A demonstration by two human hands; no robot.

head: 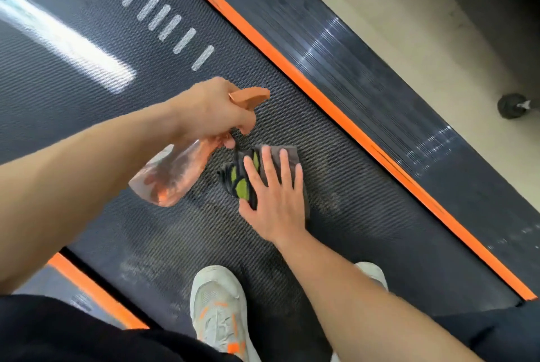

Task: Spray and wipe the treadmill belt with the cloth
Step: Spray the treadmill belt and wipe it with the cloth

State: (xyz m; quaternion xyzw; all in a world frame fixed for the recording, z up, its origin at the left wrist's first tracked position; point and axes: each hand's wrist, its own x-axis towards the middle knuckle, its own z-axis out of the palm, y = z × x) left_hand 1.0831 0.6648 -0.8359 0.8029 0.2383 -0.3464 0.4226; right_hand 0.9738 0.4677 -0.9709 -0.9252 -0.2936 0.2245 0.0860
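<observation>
The dark textured treadmill belt (350, 186) fills the view, with wet smears around the middle. My left hand (210, 110) grips the neck of a clear orange spray bottle (172, 174), whose orange nozzle points right, above the belt. A folded grey cloth with green and black patches (248, 174) lies on the belt just right of the bottle. My right hand (274, 198) presses flat on the cloth with its fingers spread and straight.
Orange strips (321, 98) edge the belt, with a ribbed black side rail (380, 69) beyond the right one. My pale shoes (216, 303) stand on the belt near the bottom. A dumbbell (511, 106) lies on the beige floor at right.
</observation>
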